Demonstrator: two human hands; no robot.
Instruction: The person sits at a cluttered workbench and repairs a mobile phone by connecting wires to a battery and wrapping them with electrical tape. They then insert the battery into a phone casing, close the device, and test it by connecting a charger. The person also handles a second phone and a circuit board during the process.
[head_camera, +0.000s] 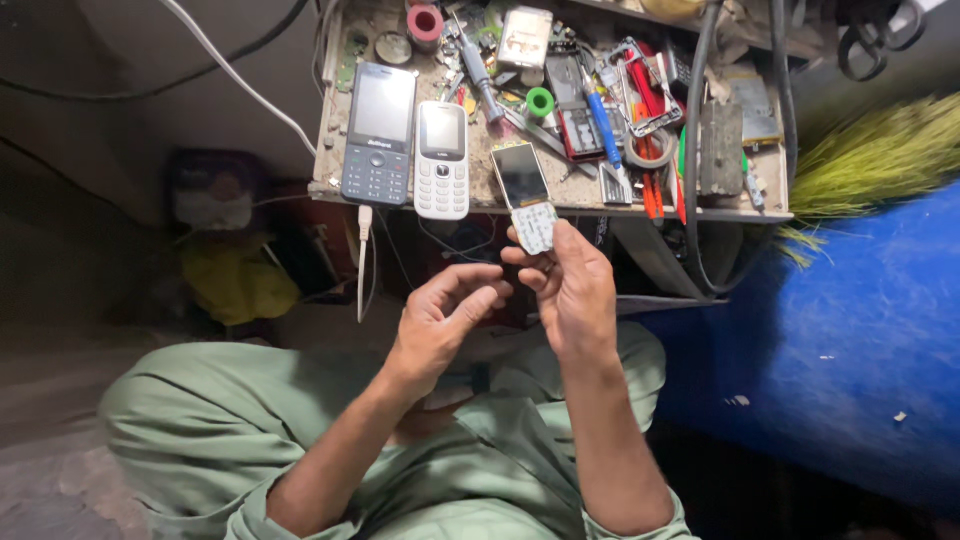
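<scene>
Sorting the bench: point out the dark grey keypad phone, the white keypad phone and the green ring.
dark grey keypad phone (379, 133), head view, screen's lower edge
white keypad phone (442, 160), head view, middle
green ring (540, 101), head view, rim

I see both forearms bare, each sleeve pushed up near the elbow. The garment is pale green, loose cloth, plain and unmarked. Matching pale green trousers cover both knees. My left hand (440, 318) and right hand (568, 285) wear no gloves, rings or watch.

Three phone screens show, all dark rectangles. The grey phone (378, 132) lies at eleven o'clock with the white phone (442, 158) just beside it; the opened phone (524, 190) in the right hand (565, 285) sits near twelve, glass glossy black.
</scene>
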